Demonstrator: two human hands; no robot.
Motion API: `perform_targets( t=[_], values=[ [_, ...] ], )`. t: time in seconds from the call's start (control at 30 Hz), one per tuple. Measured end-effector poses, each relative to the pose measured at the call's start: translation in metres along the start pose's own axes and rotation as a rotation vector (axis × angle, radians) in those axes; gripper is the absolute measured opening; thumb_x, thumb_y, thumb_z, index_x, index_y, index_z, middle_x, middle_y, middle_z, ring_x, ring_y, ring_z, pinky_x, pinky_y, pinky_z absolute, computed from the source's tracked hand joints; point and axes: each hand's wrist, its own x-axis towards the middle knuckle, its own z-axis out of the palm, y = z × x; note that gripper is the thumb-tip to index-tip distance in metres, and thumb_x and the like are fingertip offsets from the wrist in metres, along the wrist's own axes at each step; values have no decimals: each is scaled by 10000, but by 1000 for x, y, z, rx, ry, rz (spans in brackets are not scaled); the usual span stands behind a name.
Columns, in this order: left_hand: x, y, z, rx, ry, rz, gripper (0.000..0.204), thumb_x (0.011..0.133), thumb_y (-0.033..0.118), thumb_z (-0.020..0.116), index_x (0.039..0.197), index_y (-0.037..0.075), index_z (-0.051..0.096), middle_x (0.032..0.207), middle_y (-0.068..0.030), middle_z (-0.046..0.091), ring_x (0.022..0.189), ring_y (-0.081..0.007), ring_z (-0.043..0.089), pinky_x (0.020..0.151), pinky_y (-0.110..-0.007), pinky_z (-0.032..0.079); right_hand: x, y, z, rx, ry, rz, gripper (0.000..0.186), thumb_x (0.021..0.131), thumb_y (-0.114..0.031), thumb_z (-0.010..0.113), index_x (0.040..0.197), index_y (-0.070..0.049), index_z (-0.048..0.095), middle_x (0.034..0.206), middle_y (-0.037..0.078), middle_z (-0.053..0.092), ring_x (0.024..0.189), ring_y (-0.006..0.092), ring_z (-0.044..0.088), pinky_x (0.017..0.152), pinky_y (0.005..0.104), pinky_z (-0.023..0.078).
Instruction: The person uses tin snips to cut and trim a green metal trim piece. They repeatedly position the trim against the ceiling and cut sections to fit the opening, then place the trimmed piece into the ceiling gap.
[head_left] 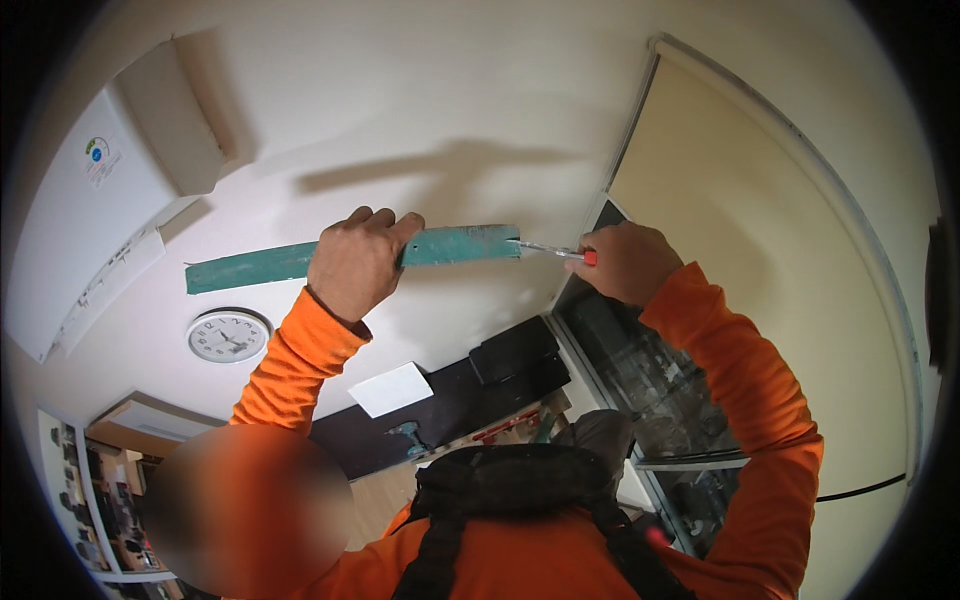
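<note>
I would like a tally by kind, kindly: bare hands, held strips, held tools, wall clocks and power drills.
Bare hands (left hand, right hand): 2
Held green strip: 1
Held slim tool: 1
Wall clock: 1
Power drill: 1
Total: 6

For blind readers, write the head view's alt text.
The left hand grips a long green strip before a pale wall; the right hand holds a slim tool at the strip's right end. A round clock hangs below left.
</note>
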Motion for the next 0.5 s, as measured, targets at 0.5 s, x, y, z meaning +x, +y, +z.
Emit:
perform_targets(
  t=[0.5],
  values=[
    [31,61,3,308,-280,16,94,952,131,591,1018,100,650,864,-79,703,846,-233,717,682,-345,594,61,-51,-54,-595,-347,-75,263,898,-327,708,934,-81,797,932,136,772,920,327,751,792,441,599]
  ],
)
